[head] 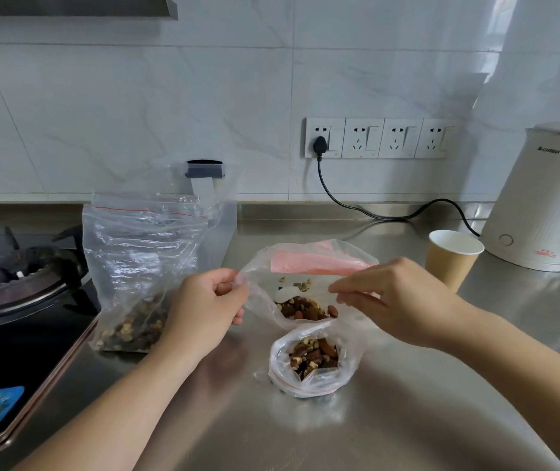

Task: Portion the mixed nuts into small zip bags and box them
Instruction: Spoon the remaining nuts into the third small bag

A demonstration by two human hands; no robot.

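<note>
Mixed nuts (302,309) sit in the bottom of a small zip bag (292,294) that lies slanted on the steel surface (407,419), its mouth held wide. The left hand (203,311) pinches the bag's left rim between thumb and fingers; the right hand (394,297) pinches the right rim, so both hands are closed on plastic. A second small bag of nuts (312,360) stands just in front, its red zip line still unsealed, and the large supply bag (135,277) stands to the left by the gas hob (17,277). No box is in view. To do this step well, I judge the rims should be brought together evenly, air eased out, and the zip pressed from one end to the other without tipping nuts toward the mouth.
</note>
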